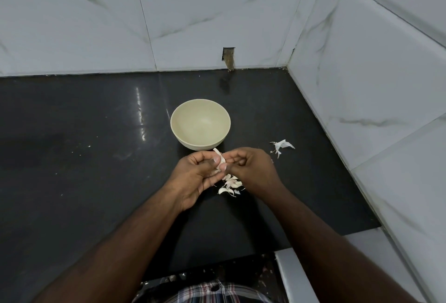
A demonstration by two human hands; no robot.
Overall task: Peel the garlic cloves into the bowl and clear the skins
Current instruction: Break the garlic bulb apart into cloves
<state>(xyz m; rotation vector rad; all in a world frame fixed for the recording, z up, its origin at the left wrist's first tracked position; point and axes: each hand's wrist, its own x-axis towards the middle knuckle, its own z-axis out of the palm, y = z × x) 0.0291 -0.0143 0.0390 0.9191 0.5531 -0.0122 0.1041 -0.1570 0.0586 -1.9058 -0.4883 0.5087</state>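
One black counter (84, 157) fills the left of the view, bare apart from a few pale specks. Moving right, one cream bowl (200, 125) stands upright near the middle of it, and nothing shows inside. Just in front of the bowl the person's two hands meet. The left hand (195, 177) curls its fingers and thumb round one garlic clove (220, 159), whose pale tip sticks up toward the bowl's near wall. The right hand (251, 167) pinches the same clove from the other side, thumb and forefinger closed on its skin. Under and between the two hands lies one small pile (230, 185) of cloves and loose skins on the counter; the pieces overlap, so their number cannot be told, though at least two whole cloves show at its near edge. Further right, well apart from the pile, lies one clump of torn skin (282, 145). White marbled tiles (362, 85) wall the counter behind and on the right.
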